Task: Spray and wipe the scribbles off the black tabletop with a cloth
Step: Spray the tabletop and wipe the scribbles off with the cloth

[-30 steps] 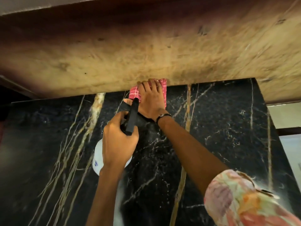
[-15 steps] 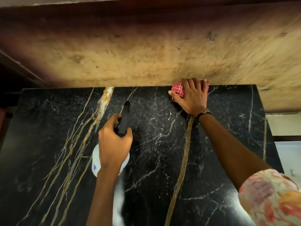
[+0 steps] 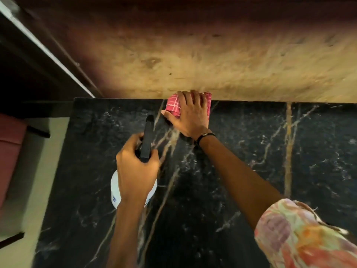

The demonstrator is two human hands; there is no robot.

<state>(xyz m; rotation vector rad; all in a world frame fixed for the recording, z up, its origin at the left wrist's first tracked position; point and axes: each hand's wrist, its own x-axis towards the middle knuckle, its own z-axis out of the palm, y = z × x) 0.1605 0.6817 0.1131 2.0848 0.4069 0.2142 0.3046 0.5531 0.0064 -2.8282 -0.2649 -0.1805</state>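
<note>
The black marble tabletop (image 3: 241, 190) with pale and gold veins fills the lower view. My right hand (image 3: 190, 115) presses flat on a folded red checked cloth (image 3: 173, 105) at the table's far edge, against the wall. My left hand (image 3: 135, 171) grips a white spray bottle (image 3: 116, 192) by its black trigger head (image 3: 147, 138), held upright above the table just left of the cloth, nozzle pointing toward the far edge. I cannot make out scribbles among the veins.
A stained tan wall (image 3: 212, 60) rises right behind the table's far edge. The table's left edge (image 3: 58, 171) drops to a pale floor, with a reddish seat (image 3: 9, 151) beyond it. A floral sleeve (image 3: 299, 235) covers my right upper arm.
The view has shifted right along the table, so its left edge now shows. My right hand has slid the cloth along the far edge. The bottle stays in my left hand.
</note>
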